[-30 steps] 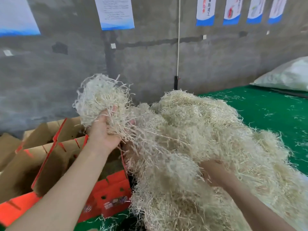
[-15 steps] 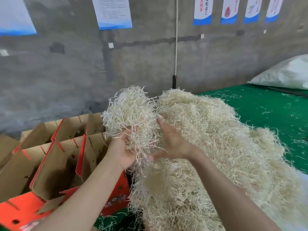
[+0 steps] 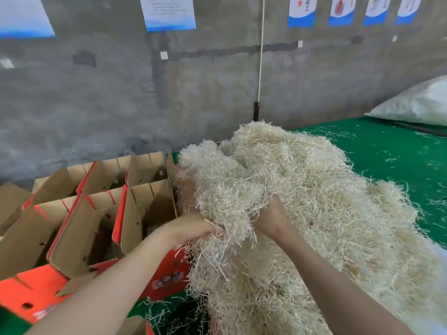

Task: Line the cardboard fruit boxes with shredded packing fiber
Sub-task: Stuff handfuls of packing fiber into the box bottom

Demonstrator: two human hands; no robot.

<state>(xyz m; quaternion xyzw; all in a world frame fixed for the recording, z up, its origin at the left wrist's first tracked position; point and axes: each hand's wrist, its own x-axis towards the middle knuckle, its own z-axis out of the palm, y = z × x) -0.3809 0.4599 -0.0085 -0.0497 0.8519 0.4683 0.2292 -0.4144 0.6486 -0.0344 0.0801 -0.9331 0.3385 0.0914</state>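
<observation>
While wall notices blur unreadable, left hand [image 3: 191,229] and right hand [image 3: 273,217] clutch shredded fiber [image 3: 302,201].

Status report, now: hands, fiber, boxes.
Left hand and right hand both gripping a clump on the fiber pile. Cardboard boxes open to the left, lining not visible. Nothing between pile and boxes.

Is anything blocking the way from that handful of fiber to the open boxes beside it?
Nothing visible. Both the left hand and right hand grip a clump of fiber right beside the nearest box, whose flaps stand open.
</observation>
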